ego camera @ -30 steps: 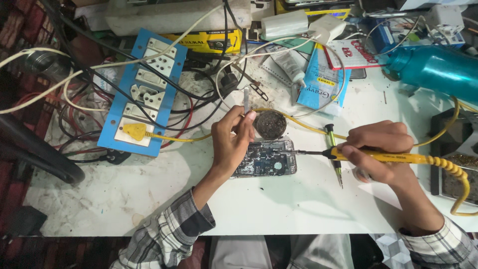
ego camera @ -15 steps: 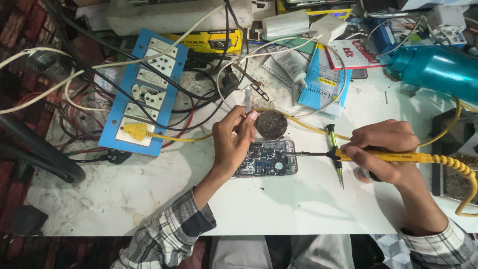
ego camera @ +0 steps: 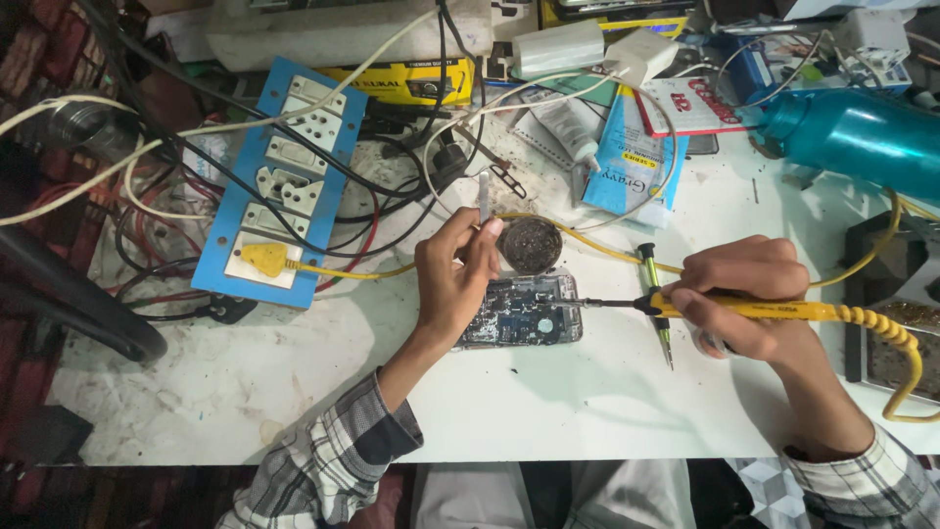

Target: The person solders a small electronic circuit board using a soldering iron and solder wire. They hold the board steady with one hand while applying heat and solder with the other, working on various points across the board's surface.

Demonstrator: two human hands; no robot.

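From the head camera, looking straight down on a white, scuffed workbench [ego camera: 294,392], the opened phone [ego camera: 524,312] lies flat near the bench's front edge, its back off and the circuit board exposed, squarely between the two forearms so both hands can reach it.

The left hand [ego camera: 455,274] rests its heel on the phone's left end, which pins the device against sliding. Its thumb and forefinger are pinched closed on a slim metal tool, apparently tweezers [ego camera: 484,201], whose free end points up and away from the board; what the lower tips touch is hidden behind the fingers.

The right hand [ego camera: 749,294] is curled in a pen-like grip around the yellow soldering iron [ego camera: 754,310], held almost level so the thin dark tip reaches leftward onto the board's right edge. Its yellow coiled cord [ego camera: 896,338] trails off to the right, clear of the work.

A round tin of dark flux or tip cleaner [ego camera: 530,245] sits just beyond the phone, close to the iron. A green-handled screwdriver [ego camera: 654,294] lies just right of the phone, under the iron's shaft. Farther back sit a blue switchboard [ego camera: 284,196] with a yellow plug, tangled wires, and a teal bottle [ego camera: 852,137] on its side.
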